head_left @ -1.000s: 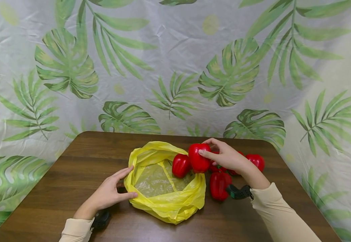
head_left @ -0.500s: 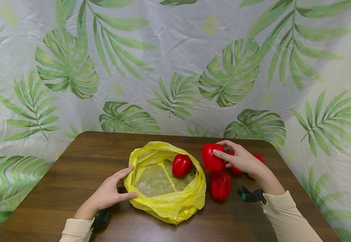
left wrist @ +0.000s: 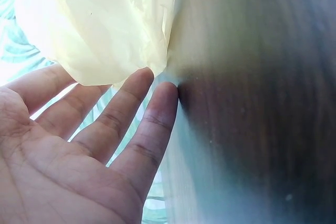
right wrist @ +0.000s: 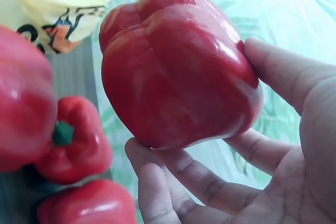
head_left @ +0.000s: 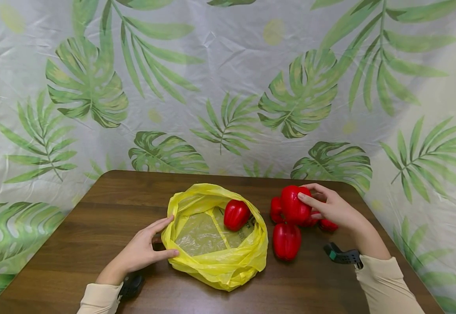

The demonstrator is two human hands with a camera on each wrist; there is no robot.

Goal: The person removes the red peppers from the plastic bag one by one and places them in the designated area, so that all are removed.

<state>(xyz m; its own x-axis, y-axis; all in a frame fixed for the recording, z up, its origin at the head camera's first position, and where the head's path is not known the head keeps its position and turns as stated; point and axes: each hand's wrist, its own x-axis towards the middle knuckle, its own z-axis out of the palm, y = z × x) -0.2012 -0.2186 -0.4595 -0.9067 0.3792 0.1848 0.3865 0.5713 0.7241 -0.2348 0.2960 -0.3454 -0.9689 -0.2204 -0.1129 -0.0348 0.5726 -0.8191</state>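
Note:
My right hand [head_left: 335, 211] holds a red bell pepper [head_left: 295, 205] between thumb and fingers, above the peppers on the right of the table. In the right wrist view this held pepper [right wrist: 181, 72] is seen from its lobed end. A yellow plastic bag [head_left: 228, 268] stands with its mouth wide, and another red bell pepper [head_left: 236, 215] lies inside at its right. My left hand [head_left: 141, 250] touches the bag's left side with spread fingers, the thumb at the near rim. The left wrist view shows straight fingers [left wrist: 149, 135] against the bag's wall [left wrist: 115, 30].
Right of the bag, a red bell pepper [head_left: 286, 242] lies nearest me. Behind it are more, one at the left [head_left: 276, 210] and one at the right [head_left: 327, 225], partly hidden by the held pepper and hand. The brown table [head_left: 125, 200] ends at a leaf-patterned cloth [head_left: 228, 87].
My right hand has carried its bell pepper rightward, from the bag's right rim to over the other peppers. The left hand and the bag have stayed in place.

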